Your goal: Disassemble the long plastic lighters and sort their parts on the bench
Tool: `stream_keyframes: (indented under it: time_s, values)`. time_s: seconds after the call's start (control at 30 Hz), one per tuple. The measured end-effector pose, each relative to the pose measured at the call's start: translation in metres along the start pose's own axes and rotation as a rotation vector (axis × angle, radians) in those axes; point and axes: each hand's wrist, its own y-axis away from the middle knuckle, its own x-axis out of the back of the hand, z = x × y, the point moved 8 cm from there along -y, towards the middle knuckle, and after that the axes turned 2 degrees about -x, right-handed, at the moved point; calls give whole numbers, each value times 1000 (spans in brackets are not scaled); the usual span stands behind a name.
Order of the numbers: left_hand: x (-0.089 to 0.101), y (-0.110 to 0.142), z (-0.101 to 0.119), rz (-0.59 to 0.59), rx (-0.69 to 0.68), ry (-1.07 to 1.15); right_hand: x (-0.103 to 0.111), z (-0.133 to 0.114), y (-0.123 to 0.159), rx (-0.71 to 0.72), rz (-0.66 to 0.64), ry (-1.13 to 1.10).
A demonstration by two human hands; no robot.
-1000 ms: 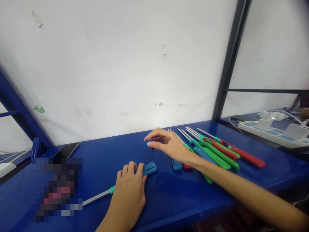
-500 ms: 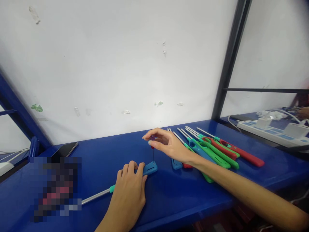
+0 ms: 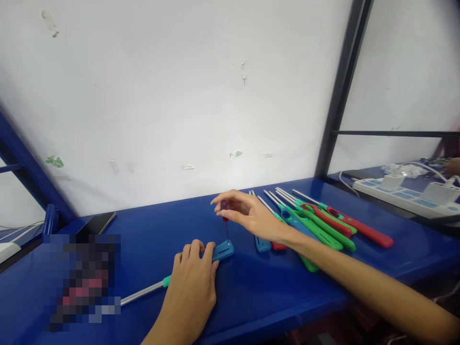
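Note:
My left hand (image 3: 191,280) presses down on a long blue lighter (image 3: 223,250) lying on the blue table (image 3: 251,297), fingers curled over its handle. Its metal tube (image 3: 142,293) and teal collar stick out to the left. My right hand (image 3: 249,213) pinches the red handle of a small screwdriver (image 3: 225,218) between thumb and fingers. The thin shaft stands upright with its tip on the lighter's blue end.
Several more lighters (image 3: 316,223) in green, red and blue lie in a row to the right. A dark phone (image 3: 96,222) lies at the back left. A white power strip (image 3: 402,194) sits on the neighbouring bench at far right. A white wall rises behind.
My right hand's fingers have shifted slightly around the screwdriver handle, as in turning it. My left hand and the lighter have stayed in place.

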Motion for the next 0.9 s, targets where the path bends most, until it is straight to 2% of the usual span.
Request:
stream_keyframes:
  time_s: [0.1, 0.23, 0.37, 0.53, 0.6, 0.8, 0.9]
  values:
    - [0, 0, 0, -3, 1, -4, -3, 0, 1, -5, -43, -5]
    - [-1, 0, 0, -9, 1, -4, 1, 1, 1, -6, 23, 28]
    - [-1, 0, 0, -20, 7, -5, -4, 2, 1, -14, -36, -15]
    - [2, -3, 1, -62, 12, 6, 4, 1, 1, 3, 86, 46]
    - [3, -4, 2, -88, 16, 10, 6, 2, 0, -4, 96, 52]
    - [3, -3, 1, -99, 26, -3, -8, 3, 1, -39, -89, -48]
    - [1, -3, 1, -105, 23, 3, -14, 3, 1, -67, -145, 43]
